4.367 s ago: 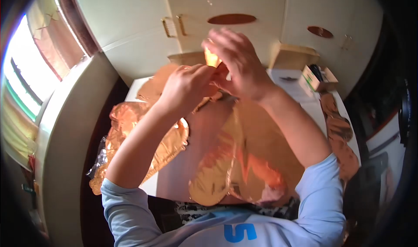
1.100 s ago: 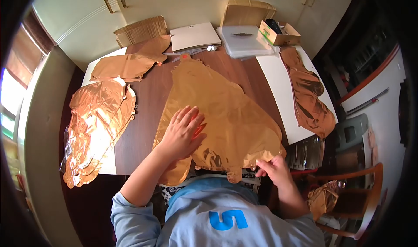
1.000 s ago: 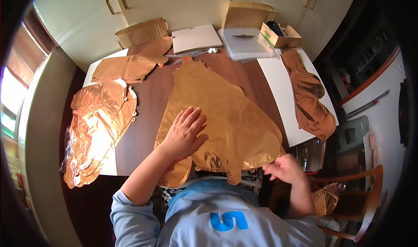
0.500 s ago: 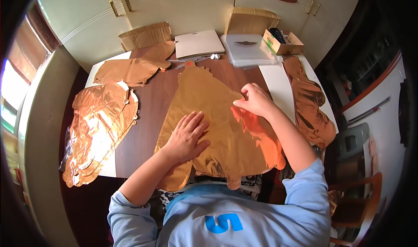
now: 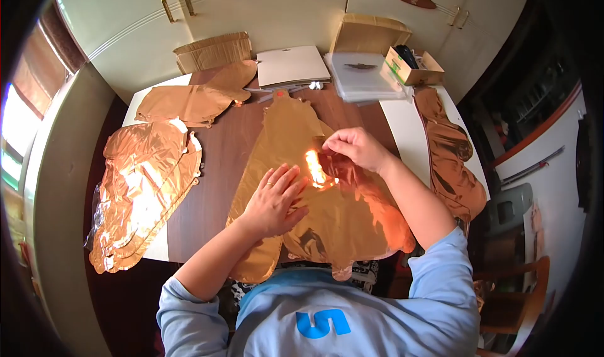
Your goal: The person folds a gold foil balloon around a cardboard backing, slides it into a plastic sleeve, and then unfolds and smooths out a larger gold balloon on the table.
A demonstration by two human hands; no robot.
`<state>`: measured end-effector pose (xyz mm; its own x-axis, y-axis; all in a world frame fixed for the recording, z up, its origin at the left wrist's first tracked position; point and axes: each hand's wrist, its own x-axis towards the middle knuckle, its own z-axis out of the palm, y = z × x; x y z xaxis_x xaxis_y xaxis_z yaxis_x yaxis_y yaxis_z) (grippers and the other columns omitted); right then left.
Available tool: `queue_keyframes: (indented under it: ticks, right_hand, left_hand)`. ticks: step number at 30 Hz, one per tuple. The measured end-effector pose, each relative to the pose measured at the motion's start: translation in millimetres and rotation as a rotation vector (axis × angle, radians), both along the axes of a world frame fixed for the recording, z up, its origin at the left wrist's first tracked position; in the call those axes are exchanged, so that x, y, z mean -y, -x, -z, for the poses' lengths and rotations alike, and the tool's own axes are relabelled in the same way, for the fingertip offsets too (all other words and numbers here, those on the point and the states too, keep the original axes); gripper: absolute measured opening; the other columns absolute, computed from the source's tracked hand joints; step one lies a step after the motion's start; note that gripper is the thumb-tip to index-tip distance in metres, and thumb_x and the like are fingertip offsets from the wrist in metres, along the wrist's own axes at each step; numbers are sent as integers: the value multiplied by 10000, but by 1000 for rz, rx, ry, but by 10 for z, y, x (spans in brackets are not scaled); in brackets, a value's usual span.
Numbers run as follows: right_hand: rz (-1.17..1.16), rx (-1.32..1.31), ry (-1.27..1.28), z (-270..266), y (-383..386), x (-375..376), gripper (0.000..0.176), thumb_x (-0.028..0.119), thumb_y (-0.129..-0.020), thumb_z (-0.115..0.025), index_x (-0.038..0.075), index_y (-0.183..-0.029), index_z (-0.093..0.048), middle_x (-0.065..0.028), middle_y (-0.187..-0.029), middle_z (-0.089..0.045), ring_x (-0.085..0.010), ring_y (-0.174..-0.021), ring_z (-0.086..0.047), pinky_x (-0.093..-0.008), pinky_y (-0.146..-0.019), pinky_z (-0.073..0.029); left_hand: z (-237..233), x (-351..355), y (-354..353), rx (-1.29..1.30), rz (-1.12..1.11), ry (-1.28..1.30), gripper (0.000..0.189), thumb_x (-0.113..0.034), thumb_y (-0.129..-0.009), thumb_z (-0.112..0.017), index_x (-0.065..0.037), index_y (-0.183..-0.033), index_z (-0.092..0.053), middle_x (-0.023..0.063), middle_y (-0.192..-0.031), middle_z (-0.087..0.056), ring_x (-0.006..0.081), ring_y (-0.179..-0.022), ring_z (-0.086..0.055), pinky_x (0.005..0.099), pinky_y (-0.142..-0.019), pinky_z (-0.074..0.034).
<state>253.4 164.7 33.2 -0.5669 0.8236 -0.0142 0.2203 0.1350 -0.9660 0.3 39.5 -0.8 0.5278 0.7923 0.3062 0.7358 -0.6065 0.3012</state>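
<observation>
A large deflated copper foil balloon (image 5: 296, 130) lies flat on the wooden table (image 5: 217, 162) in front of me. My left hand (image 5: 275, 200) rests palm down on its left part, fingers spread. My right hand (image 5: 352, 148) pinches the balloon's right edge and has it folded over toward the middle; the raised flap glints brightly between the two hands.
A stack of flattened foil balloons (image 5: 141, 190) lies at the table's left edge, another balloon (image 5: 195, 99) at the back left, one more (image 5: 450, 152) along the right. Cardboard (image 5: 211, 49), a white folder (image 5: 292, 66), plastic sleeves (image 5: 362, 74) and a small box (image 5: 412, 67) stand at the back.
My right hand came up from the balloon's near right corner, took its right edge and has pulled it leftward over the middle. My left hand has stayed pressed on the foil.
</observation>
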Motion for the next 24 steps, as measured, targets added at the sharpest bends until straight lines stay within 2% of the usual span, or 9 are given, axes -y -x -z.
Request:
queue_keyframes:
  ticks: [1, 2, 5, 6, 7, 10, 17, 20, 24]
  right_hand:
    - [38, 8, -129, 9, 3, 58, 164, 119, -960, -611, -18, -975, -700, -52, -872, -711, -99, -821, -646, -255, -751, -508]
    - [62, 197, -452, 59, -78, 46, 175, 84, -922, -618, 7, -1059, -696, -104, -972, -721, -218, -934, -683, -314, -861, -512]
    - [98, 344, -992, 214, -212, 60, 242, 91, -850, -667, 37, -1084, -695, -122, -1125, -680, -289, -1074, -641, -386, -957, -477]
    - [65, 368, -908, 236, -205, 109, 352, 102, -818, -686, 54, -1166, -664, -114, -1229, -637, -317, -1198, -564, -444, -1038, -415]
    - [66, 383, -826, 217, -179, 187, 387, 117, -821, -688, 74, -1204, -649, -109, -1278, -620, -306, -1243, -539, -449, -1057, -401]
    - [-96, 515, -973, 377, -124, 131, 418, 215, -890, -650, 59, -1276, -607, -95, -1424, -535, -296, -1319, -483, -471, -1112, -345]
    - [-170, 634, -923, 384, -108, 135, 531, 350, -952, -568, 68, -1398, -506, -119, -1497, -448, -304, -1404, -378, -489, -1158, -272]
    - [-196, 670, -895, 372, -109, 138, 589, 380, -951, -569, 80, -1443, -445, -127, -1533, -394, -317, -1436, -323, -495, -1175, -240]
    - [-221, 703, -872, 342, -115, 108, 657, 419, -937, -589, 97, -1476, -392, -125, -1561, -349, -320, -1453, -288, -499, -1187, -217]
  left_hand:
    - [9, 6, -2, 2, -3, -5, 620, -398, -844, -688, -88, -1357, -530, 185, -1462, -443, 385, -1383, -382, 520, -1145, -296]
    - [16, 2, -4, 5, -10, -10, 624, -381, -829, -710, -91, -1354, -536, 182, -1458, -447, 385, -1380, -385, 520, -1139, -306]
    - [-23, 24, -7, 11, -20, 5, 624, -387, -832, -704, -92, -1356, -536, 178, -1460, -446, 380, -1384, -383, 518, -1142, -301]
    - [-25, 29, -8, 7, -23, 7, 624, -390, -834, -700, -91, -1356, -535, 178, -1461, -446, 379, -1385, -382, 518, -1144, -298]
    - [-26, 25, -12, 2, -25, 8, 624, -394, -836, -696, -90, -1357, -534, 179, -1461, -446, 378, -1386, -382, 518, -1146, -295]
    - [-43, 14, -22, 1, -22, 16, 624, -401, -844, -684, -87, -1361, -531, 181, -1461, -446, 377, -1387, -380, 517, -1150, -286]
    - [-69, 11, -14, -16, -15, 18, 625, -432, -874, -647, -65, -1363, -516, 179, -1466, -442, 380, -1377, -388, 524, -1138, -298]
    - [-74, 10, -10, 22, -9, 30, 645, -384, -841, -694, -51, -1363, -513, 203, -1449, -452, 393, -1371, -395, 515, -1146, -295]
    - [-163, -103, 44, 212, 34, 86, 638, -360, -858, -691, -21, -1363, -496, 227, -1445, -444, 402, -1359, -406, 515, -1140, -306]
